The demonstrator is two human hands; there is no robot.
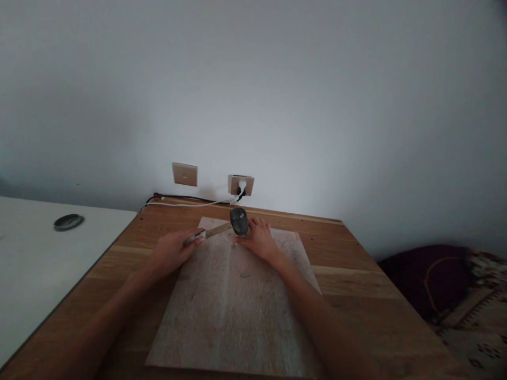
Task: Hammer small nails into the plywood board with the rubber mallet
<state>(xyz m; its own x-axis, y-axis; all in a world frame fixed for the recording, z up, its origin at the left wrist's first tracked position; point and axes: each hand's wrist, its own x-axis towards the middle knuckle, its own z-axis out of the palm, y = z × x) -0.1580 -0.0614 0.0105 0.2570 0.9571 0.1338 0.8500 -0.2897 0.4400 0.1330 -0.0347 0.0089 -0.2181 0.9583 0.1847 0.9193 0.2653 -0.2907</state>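
A mallet (238,221) with a dark, blocky head and a pale handle is held over the board by my left hand (174,250), whose fingers are closed round the handle's end. My right hand (259,238) rests on the board just right of the mallet head. Its thumb and forefinger come together behind and below the head, which hides what may be between them; the other fingers reach forward. Under both hands lies a pale wooden board (237,322). A small thin metal piece, perhaps a nail (245,275), lies on it, nearer to me.
The board lies on a brown wooden table (356,301) against a wall. A socket with plugs (241,186) and cables (190,199) are at the back. A white surface (31,264) with a dark oval dish (68,221) adjoins at left. Purple cloth (435,277) lies right.
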